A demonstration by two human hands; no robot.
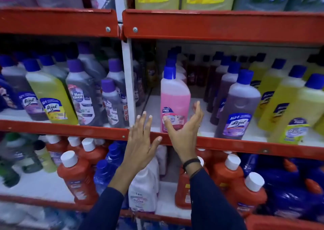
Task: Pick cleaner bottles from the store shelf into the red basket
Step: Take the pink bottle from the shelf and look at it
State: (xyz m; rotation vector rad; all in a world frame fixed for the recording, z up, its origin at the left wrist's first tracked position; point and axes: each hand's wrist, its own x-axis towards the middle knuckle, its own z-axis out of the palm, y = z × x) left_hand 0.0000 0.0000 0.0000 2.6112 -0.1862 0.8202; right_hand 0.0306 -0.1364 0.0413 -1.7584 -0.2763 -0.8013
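Observation:
A pink cleaner bottle (175, 96) with a blue cap stands upright at the front of the middle shelf (228, 143), with more pink bottles in a row behind it. My right hand (185, 131) is open just in front of its lower label, thumb to the left and fingers to the right of the bottle, not closed on it. My left hand (142, 142) is open with fingers spread, in front of the red shelf edge to the bottle's left. Both hands hold nothing. The red basket is not in view.
Purple bottles (236, 107) and yellow bottles (287, 114) stand right of the pink one. A white upright post (128, 82) divides the shelf; yellow and grey bottles (52, 96) fill the left bay. Red bottles with white caps (77, 177) and blue bottles sit on the shelf below.

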